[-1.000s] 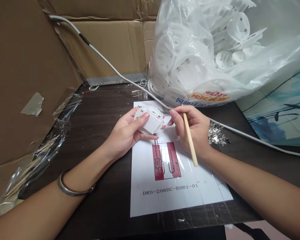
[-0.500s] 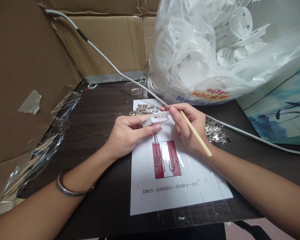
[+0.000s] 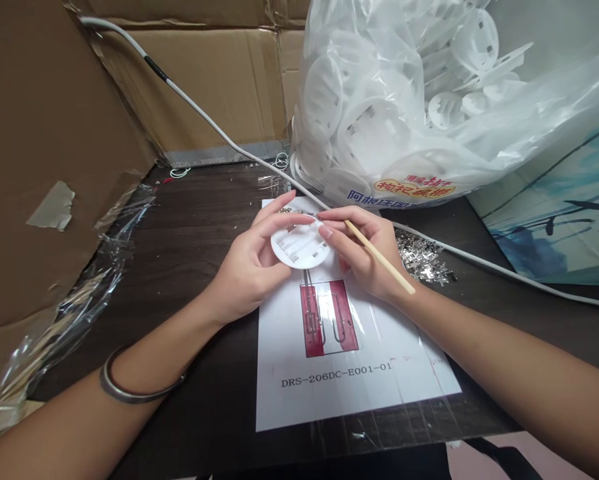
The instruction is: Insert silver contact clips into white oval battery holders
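Note:
My left hand grips a round white plastic disc by its edge, the thumb below and the fingers over the far side. The disc's slotted face is tilted up towards me. A thin wooden stick lies across my right hand, tucked under its fingers. The right thumb and index finger meet at the disc's right rim; whether they also pinch a small part there is hidden. Beneath both hands lies a printed sheet with a red and white drawing.
A clear plastic bag full of white discs stands at the back right. Small metal pieces lie in a pile right of my right hand. A white cable crosses behind my hands. Cardboard walls rise at the left and back.
The disc has turned from nearly edge-on to showing its slotted face. My left fingers have moved up over its far edge. My right hand, with the stick, has shifted slightly left.

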Tool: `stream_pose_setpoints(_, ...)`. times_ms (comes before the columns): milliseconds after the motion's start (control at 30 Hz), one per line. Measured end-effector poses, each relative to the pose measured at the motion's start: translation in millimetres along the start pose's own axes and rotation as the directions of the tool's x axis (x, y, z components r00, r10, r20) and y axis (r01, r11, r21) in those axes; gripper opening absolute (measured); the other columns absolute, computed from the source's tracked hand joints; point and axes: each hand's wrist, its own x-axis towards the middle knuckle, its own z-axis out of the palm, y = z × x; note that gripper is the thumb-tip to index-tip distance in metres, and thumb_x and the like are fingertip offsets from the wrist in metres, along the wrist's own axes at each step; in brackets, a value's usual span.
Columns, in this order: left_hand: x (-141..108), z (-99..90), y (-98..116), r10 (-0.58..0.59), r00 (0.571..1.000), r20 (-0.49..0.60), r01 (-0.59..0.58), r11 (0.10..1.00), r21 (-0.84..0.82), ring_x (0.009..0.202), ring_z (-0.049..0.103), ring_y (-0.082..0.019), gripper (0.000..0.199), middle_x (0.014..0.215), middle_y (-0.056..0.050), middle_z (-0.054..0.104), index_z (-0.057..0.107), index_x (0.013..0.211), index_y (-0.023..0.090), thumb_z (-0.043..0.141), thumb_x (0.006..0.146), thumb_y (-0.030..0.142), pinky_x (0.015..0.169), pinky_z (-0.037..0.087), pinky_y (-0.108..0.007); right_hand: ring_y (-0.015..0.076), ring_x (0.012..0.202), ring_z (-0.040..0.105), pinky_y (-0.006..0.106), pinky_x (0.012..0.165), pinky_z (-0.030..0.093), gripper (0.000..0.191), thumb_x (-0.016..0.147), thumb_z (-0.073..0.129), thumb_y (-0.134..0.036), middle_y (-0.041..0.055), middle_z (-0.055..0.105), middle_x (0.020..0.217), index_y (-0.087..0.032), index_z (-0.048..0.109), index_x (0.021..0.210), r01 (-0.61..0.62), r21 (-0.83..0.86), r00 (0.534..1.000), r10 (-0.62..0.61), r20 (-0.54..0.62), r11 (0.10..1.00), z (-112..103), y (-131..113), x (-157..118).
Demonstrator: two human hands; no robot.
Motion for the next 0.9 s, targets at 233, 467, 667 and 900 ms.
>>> stream_pose_setpoints(233,0,6.4,1,-0.322,0.930,0.176,0.364,0.758,-0.541,0.128,0.068,-0.025,0.077,0.137,-0.006,0.070,0.059,0.140,0.031,0.083,0.070,0.007,0.117,0.052,-0.044,0.0181,0.072,0.073,0.033,0.064,0.058,0.021,0.076,0.082,-0.028,0.0035,0.078,0.083,-0.019,0.074,0.093,0.022,-0.056,0.992,-0.028,-0.120,0.998,1,3,1)
stream_pose_setpoints(467,4,6.1,9,-0.292,0.909,0.299,0.416,0.701,-0.579,0.124,0.070,-0.027,0.037,0.130,-0.011,0.074,0.074,0.125,0.018,0.076,0.088,0.015,0.112,0.057,-0.040,0.0200,0.080,0.076,0.035,0.072,0.060,0.020,0.077,0.084,-0.030,0.0033,0.080,0.086,-0.020,0.075,0.091,0.036,-0.046,0.988,-0.042,-0.149,0.998,0,5,0)
stream_pose_setpoints(667,3,4.9,7,-0.279,0.915,0.291,0.400,0.720,-0.567,0.113,0.074,-0.020,0.037,0.126,-0.009,0.076,0.076,0.121,0.021,0.083,0.087,0.030,0.093,0.063,-0.026,0.0200,0.085,0.077,0.035,0.075,0.062,0.016,0.078,0.084,-0.026,0.0028,0.080,0.087,-0.020,0.076,0.090,0.109,-0.001,0.979,-0.108,-0.176,0.994,1,4,0)
stream_pose_setpoints(900,3,5.4,2,-0.275,0.933,0.233,0.358,0.784,-0.507,0.109,0.074,-0.024,0.058,0.123,-0.008,0.077,0.076,0.119,0.022,0.087,0.076,0.060,0.089,0.064,-0.031,0.0159,0.068,0.070,0.031,0.060,0.054,0.007,0.083,0.079,-0.027,0.0018,0.079,0.080,-0.021,0.076,0.084,0.181,-0.072,0.948,-0.193,-0.254,0.981,0,7,1)
